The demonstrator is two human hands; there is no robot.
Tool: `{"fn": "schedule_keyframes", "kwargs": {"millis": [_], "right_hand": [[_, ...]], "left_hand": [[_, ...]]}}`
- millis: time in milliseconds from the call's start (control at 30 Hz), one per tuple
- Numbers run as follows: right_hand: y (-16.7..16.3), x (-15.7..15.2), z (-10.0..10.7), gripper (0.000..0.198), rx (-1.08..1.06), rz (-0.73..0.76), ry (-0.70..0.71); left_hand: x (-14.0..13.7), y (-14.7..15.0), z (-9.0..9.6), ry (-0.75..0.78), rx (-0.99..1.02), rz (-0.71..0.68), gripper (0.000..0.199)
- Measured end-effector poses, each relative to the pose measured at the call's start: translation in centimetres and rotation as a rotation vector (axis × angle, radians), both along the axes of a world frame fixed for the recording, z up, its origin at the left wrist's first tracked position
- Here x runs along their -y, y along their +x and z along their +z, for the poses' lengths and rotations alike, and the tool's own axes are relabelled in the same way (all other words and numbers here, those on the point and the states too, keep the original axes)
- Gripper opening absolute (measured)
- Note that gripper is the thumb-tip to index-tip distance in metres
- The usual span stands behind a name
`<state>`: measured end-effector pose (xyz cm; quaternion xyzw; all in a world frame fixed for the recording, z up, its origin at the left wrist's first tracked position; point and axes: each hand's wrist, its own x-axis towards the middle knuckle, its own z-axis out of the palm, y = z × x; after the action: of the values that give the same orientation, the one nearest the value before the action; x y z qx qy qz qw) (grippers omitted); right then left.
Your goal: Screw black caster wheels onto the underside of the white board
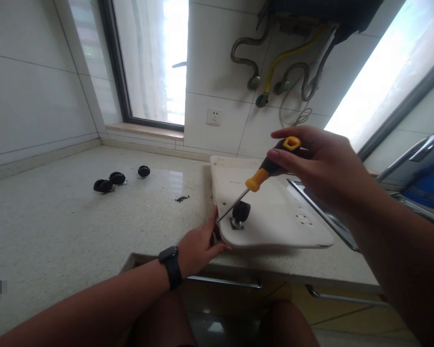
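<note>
My right hand (318, 154) is closed around the yellow-and-black handle of a screwdriver (257, 179). The tool slants down to the left, its tip by the left edge of a white panel (275, 226) with rounded corners. At that near-left corner my left hand (200, 246) grips the panel's edge, fingers on the side and thumb at the front. A black caster wheel (241, 212) with a metal plate stands on the panel close to this corner. Groups of small holes show at the panel's other corners.
On the speckled counter (58, 217) to the left lie three loose casters (117, 178) and a small pile of dark screws (182, 198). A sink (307, 193) with a faucet (410, 154) is at right. Drawer handles (224, 282) sit below the counter's front edge.
</note>
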<state>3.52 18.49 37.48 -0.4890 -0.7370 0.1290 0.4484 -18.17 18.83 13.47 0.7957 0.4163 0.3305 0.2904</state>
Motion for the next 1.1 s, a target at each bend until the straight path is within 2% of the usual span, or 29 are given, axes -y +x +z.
{"fn": "schedule_keyframes", "kwargs": {"millis": [167,433,733,1033,1100], "right_hand": [[1.9,0.2,0.3,0.052,0.012,0.015,0.053],[2.5,1.5,-0.8,0.052,0.209,-0.007,0.216],[2.2,1.6,-1.0,0.050,0.295,0.025,0.241],[2.4,1.6,-0.8,0.048,0.187,0.326,0.107],[2.3,1.5,-0.7,0.047,0.185,0.351,0.083]], "left_hand": [[0.0,0.0,0.0,-0.003,-0.024,0.005,0.104],[0.1,0.0,-0.1,-0.001,-0.015,-0.006,0.102],[0.0,0.0,-0.1,0.000,-0.017,0.002,0.103],[0.0,0.1,-0.3,0.012,-0.028,0.010,0.101],[0.0,0.0,-0.3,0.020,-0.028,0.002,0.101]]}}
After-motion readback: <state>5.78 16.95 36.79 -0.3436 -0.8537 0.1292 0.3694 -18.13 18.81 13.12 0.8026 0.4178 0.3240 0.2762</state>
